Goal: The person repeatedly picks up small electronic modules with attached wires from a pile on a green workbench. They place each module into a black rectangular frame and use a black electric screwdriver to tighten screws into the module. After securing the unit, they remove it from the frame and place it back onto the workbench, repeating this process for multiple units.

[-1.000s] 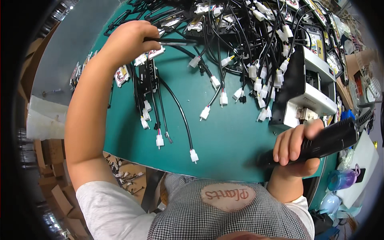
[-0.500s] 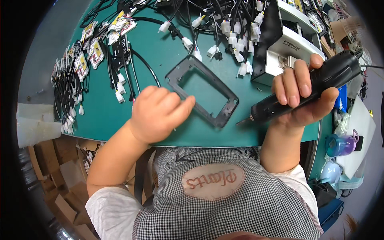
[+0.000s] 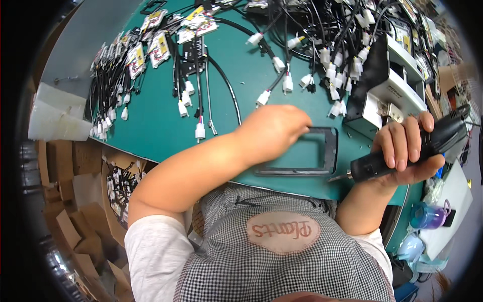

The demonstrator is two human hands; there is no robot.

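A black rectangular plastic frame (image 3: 330, 151) lies on the green mat close to the table's front edge, its left part blurred. My left hand (image 3: 271, 132) reaches across it, fingers closed, the tips at its upper rim; the palm side is hidden. My right hand (image 3: 406, 147) grips a black electric screwdriver (image 3: 375, 165). Its bit (image 3: 341, 177) points left, just off the frame's lower right corner, not visibly touching it.
Black cables with white connectors (image 3: 332, 75) heap at the back. Left stand bundled cables (image 3: 108, 75) and small boards with yellow-and-white labels (image 3: 160, 48). A silver-and-black machine (image 3: 387, 95) sits at back right. Tiny screws (image 3: 361, 148) lie near the frame.
The frame has turned and now lies more square to the table edge, nearer me. My left hand has moved right, over its upper edge. The whole view has shifted; the screwdriver stays in my right hand.
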